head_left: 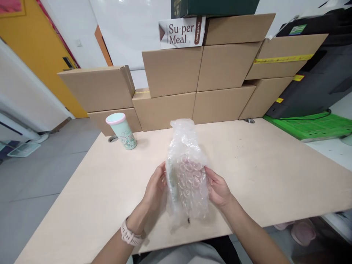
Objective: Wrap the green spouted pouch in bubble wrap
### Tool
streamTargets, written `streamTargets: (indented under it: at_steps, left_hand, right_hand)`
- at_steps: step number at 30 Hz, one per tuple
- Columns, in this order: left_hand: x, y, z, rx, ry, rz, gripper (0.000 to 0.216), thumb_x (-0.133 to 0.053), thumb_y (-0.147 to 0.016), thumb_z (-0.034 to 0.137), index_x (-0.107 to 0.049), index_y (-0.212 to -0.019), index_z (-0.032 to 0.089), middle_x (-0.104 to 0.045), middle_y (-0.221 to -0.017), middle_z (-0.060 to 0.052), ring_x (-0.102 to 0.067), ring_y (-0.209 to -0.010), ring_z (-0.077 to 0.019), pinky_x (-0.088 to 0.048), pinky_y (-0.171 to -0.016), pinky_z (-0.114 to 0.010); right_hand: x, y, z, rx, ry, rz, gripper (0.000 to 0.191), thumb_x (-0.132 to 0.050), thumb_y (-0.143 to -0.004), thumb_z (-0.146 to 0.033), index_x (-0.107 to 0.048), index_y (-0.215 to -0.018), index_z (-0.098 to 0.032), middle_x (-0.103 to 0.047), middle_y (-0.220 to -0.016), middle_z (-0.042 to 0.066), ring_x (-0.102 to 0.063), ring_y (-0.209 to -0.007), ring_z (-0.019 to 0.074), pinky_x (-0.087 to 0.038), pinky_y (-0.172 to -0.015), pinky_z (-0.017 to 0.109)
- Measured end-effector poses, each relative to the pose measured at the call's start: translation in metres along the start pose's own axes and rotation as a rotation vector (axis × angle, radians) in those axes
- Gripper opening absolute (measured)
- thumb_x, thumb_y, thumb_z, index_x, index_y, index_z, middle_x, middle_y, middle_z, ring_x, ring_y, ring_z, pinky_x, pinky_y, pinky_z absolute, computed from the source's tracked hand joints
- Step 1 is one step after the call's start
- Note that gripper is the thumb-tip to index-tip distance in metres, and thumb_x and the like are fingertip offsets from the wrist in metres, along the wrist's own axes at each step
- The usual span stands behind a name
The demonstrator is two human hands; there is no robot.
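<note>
A bundle of clear bubble wrap lies lengthwise in front of me, near the table's front edge. Something pinkish and pale green shows through it, too blurred by the bubbles to name. The wrap's far end is flattened and loose, pointing at the boxes. My left hand grips the left side, its fingertips partly hidden against the plastic. On the right side, my right hand is closed on the wrap's edge, thumb on top. A mint-green tumbler with a pink-rimmed lid stands upright farther off to the left.
Cardboard boxes are stacked along the back of the pale table. A white "Su-per Meal" box and a dark green box sit on top. Beyond the right edge are a green plastic pallet and a dark grey bin.
</note>
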State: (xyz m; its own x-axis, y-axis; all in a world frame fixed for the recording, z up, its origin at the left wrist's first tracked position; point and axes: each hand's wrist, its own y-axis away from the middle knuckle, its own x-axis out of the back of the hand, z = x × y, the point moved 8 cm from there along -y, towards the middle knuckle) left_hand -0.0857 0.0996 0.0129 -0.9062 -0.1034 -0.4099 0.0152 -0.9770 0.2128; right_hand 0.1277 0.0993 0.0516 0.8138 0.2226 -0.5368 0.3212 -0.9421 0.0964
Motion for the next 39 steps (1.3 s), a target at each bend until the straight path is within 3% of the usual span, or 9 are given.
streamTargets:
  at_steps: [5,8,11,15,20,24,29,36,39]
  left_hand:
    - [0.038,-0.009,0.011,0.011,0.071,0.273,0.036,-0.076,-0.081,0.031,-0.065,-0.115,0.027,-0.071,-0.116,-0.004,-0.067,-0.106,-0.0225,-0.055,-0.094,-0.036]
    - [0.040,-0.010,0.013,0.003,0.001,0.260,0.042,-0.076,-0.079,0.023,-0.062,-0.120,0.024,-0.069,-0.121,-0.007,-0.069,-0.099,-0.0188,-0.057,-0.090,-0.033]
    - [0.030,-0.008,0.006,0.066,-0.053,0.182,0.045,-0.076,-0.078,0.024,-0.062,-0.120,0.020,-0.070,-0.120,-0.011,-0.071,-0.092,-0.0174,-0.058,-0.087,-0.033]
    - [0.016,-0.005,-0.004,0.121,-0.085,0.069,0.047,-0.078,-0.077,0.026,-0.064,-0.121,0.019,-0.071,-0.121,-0.012,-0.071,-0.096,-0.0182,-0.056,-0.092,-0.035]
    - [0.009,-0.004,-0.010,0.130,-0.066,-0.030,0.055,-0.078,-0.079,0.034,-0.060,-0.129,0.020,-0.066,-0.131,-0.014,-0.069,-0.110,-0.0232,-0.055,-0.097,-0.040]
    - [-0.001,0.001,-0.012,0.172,0.050,-0.104,0.058,-0.077,-0.081,0.041,-0.058,-0.132,0.021,-0.063,-0.135,-0.015,-0.066,-0.118,-0.0268,-0.054,-0.100,-0.044]
    - [-0.015,0.008,-0.014,0.278,0.156,-0.168,0.054,-0.071,-0.083,0.055,-0.066,-0.122,0.017,-0.068,-0.129,-0.014,-0.064,-0.119,-0.0296,-0.050,-0.104,-0.044]
    - [0.045,0.002,0.039,-0.205,-0.112,0.370,0.037,-0.075,-0.084,0.037,-0.065,-0.119,0.038,-0.063,-0.138,0.004,-0.045,-0.143,-0.0276,-0.036,-0.119,-0.045]
    - [0.033,0.017,0.063,-0.445,-0.354,0.319,0.044,-0.078,-0.082,0.028,-0.066,-0.122,0.042,-0.055,-0.147,0.008,-0.037,-0.148,-0.0261,-0.026,-0.125,-0.042]
  right_hand:
    - [0.071,0.019,-0.092,0.196,0.218,0.220,0.035,-0.054,-0.092,-0.062,-0.069,-0.112,-0.038,-0.066,-0.135,-0.002,-0.049,-0.140,0.0348,-0.041,-0.113,0.061]
    - [0.120,0.043,-0.143,0.414,0.804,0.637,0.032,-0.065,-0.087,-0.055,-0.069,-0.111,-0.035,-0.065,-0.136,0.002,-0.043,-0.141,0.0452,-0.025,-0.115,0.075]
    - [0.116,0.073,-0.159,0.664,1.411,1.020,0.051,-0.064,-0.088,-0.049,-0.060,-0.133,-0.026,-0.050,-0.152,0.011,-0.028,-0.147,0.0532,-0.013,-0.110,0.084]
    - [0.064,0.053,-0.094,0.731,1.608,0.578,0.033,-0.053,-0.097,-0.043,-0.072,-0.114,-0.022,-0.068,-0.130,0.016,-0.057,-0.130,0.0394,-0.041,-0.109,0.067]
    - [0.019,0.019,0.001,0.355,1.598,0.135,0.041,-0.044,-0.103,-0.047,-0.074,-0.120,-0.025,-0.061,-0.144,0.014,-0.042,-0.145,0.0388,-0.030,-0.117,0.071]
    - [-0.001,0.023,-0.002,0.248,1.337,0.060,0.045,-0.037,-0.104,-0.053,-0.065,-0.133,-0.035,-0.052,-0.154,0.005,-0.034,-0.151,0.0340,-0.034,-0.117,0.065]
    - [-0.056,0.037,-0.006,0.156,1.088,-0.395,0.050,-0.038,-0.102,-0.059,-0.050,-0.148,-0.042,-0.032,-0.165,-0.007,-0.025,-0.155,0.0272,-0.032,-0.123,0.053]
    - [-0.014,0.008,0.025,0.189,1.340,-0.150,0.057,-0.050,-0.099,-0.054,-0.040,-0.154,-0.042,-0.029,-0.167,-0.003,-0.017,-0.156,0.0324,-0.017,-0.126,0.064]
    - [0.004,0.005,0.040,0.218,1.413,-0.114,0.053,-0.052,-0.099,-0.050,-0.042,-0.151,-0.048,-0.033,-0.165,-0.005,-0.023,-0.155,0.0328,-0.015,-0.124,0.068]
